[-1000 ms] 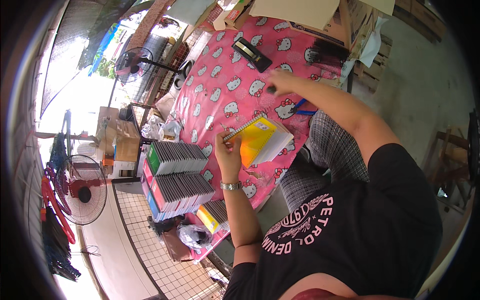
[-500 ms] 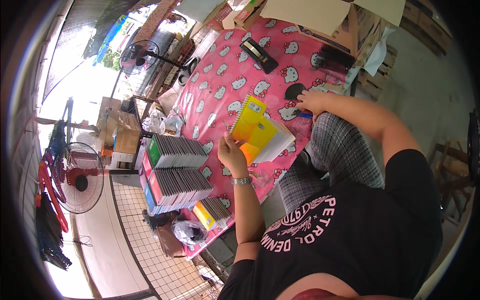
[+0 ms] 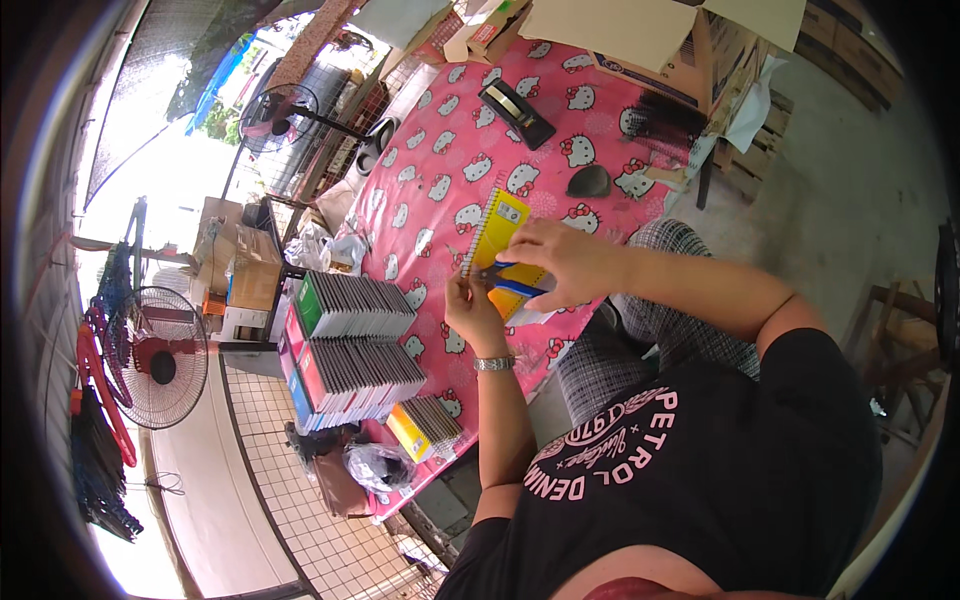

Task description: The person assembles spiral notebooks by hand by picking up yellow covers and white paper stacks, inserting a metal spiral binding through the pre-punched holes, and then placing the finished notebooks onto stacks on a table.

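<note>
A yellow spiral notebook [image 3: 493,232] lies at a slant over another yellow notebook on the pink table. My left hand [image 3: 474,315], with a metal watch at the wrist, pinches the coil edge near the notebook's lower left. In my right hand [image 3: 560,262] are blue-handled pliers [image 3: 515,287], gripped above the notebook. Their dark jaws reach the coil edge beside my left fingertips; whether they bite the wire is too small to tell. The lower notebook is mostly hidden by my right hand.
Tall stacks of spiral notebooks [image 3: 360,375] stand at the left, with a small yellow pile [image 3: 424,425] beside them. Farther back are a black tape dispenser [image 3: 517,112], a dark rounded object [image 3: 589,181] and a cardboard box [image 3: 650,85]. A fan [image 3: 158,360] stands far left.
My right hand has moved left from the table's right side, bringing the pliers over the notebook to the coil. My left hand has shifted slightly and stays at the coil edge.
</note>
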Motion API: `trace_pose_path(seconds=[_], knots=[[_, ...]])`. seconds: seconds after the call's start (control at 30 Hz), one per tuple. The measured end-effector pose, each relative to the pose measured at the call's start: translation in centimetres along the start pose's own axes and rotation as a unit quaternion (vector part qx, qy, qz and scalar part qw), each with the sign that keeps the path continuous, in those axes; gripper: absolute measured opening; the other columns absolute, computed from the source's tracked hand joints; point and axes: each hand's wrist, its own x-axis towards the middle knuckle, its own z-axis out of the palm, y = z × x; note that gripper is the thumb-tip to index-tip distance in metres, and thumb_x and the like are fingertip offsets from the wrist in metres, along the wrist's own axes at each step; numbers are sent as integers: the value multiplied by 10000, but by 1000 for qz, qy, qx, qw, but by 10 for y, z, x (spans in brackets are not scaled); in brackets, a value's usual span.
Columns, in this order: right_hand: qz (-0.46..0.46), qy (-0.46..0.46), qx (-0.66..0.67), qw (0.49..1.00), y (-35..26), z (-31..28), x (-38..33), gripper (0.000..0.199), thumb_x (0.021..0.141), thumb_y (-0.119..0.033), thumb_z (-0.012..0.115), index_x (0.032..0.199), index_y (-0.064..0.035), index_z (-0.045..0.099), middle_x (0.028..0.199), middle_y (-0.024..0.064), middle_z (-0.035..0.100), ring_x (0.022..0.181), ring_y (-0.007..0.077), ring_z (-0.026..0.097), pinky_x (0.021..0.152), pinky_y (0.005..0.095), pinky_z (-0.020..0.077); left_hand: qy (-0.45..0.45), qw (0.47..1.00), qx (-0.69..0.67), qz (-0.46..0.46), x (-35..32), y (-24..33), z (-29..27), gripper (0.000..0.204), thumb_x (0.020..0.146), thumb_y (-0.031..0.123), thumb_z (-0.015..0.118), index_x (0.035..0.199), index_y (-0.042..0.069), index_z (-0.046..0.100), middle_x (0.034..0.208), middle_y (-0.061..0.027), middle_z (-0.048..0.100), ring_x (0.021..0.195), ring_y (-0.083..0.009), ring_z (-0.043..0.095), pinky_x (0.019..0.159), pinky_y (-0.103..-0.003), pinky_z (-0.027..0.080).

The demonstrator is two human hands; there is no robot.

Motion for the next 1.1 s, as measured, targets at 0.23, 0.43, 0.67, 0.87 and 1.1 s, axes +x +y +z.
trace_pose_path(seconds=[0.23,0.43,0.67,0.87,1.1], knots=[[-2,-13,70,997,0,18,3,495,763,-255,746,1178,-17,622,1044,135,627,1014,305,594,902,422,473,65,994,49,71,-9,-8,-6,146,862,-66,607,997,-37,657,859,-66,680,733,-101,620,628,-257,534],[253,-131,465,838,22,11,16,466,782,-221,730,1199,-37,636,1033,129,659,949,241,625,836,378,503,154,974,106,127,-3,-15,-21,95,894,-13,613,978,-27,653,860,-72,662,723,-131,615,565,-280,527],[194,-107,-118,968,185,-34,-52,613,591,-188,825,1161,-107,616,1110,123,610,1082,310,566,937,411,446,220,942,36,-250,-38,-118,-124,182,920,58,605,1056,-28,519,979,-132,604,734,-207,603,588,-335,522],[348,-146,57,924,218,-42,-60,481,647,-166,798,1094,-110,629,1073,100,599,1045,308,572,865,399,476,197,812,519,-182,-96,-159,-125,506,864,257,692,1183,-63,464,1146,-240,577,1120,-422,529,833,-511,486],[395,46,-394,828,265,-79,-104,184,827,-171,681,972,-73,623,1032,145,611,1017,333,596,858,459,504,-61,912,324,243,-22,11,-9,368,812,224,741,1085,18,605,1121,-163,603,1078,-353,538,934,-479,429]])
